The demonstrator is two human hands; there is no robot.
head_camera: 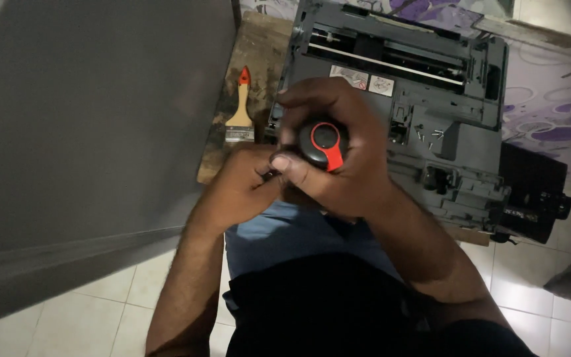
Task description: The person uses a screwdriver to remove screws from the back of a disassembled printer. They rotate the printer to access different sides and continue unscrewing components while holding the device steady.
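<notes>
The head camera looks straight down at both hands, which meet in the middle of the picture above the near left corner of an opened dark grey plastic printer (431,99). The right hand (345,155) is wrapped over a black screwdriver handle with a round red-orange end cap (325,144) — its fingers are closed tight around the handle, the thumb pressed along the left side, and the cap faces up toward the camera. The shaft and tip are hidden under the hands, so what the tool bears on cannot be told.

The left hand (242,188) sits just beside and a little below the right, touching it; its fingers are curled shut and pinched near the lower end of the handle, though what they grip is hidden.

The printer has its cover off, and a long bright metal rod (391,63) runs across its upper part. A few small loose screws (431,134) lie on its grey deck to the right of the hands. The printer rests on a worn brown wooden table (259,53).

On that table, left of the printer and well clear of the hands, lies a small paintbrush with a pale wooden handle and an orange tip (240,106), bristles pointing toward the person.

Below the hands are the person's blue shorts (285,231), with a pale tiled floor (100,317) under them.
</notes>
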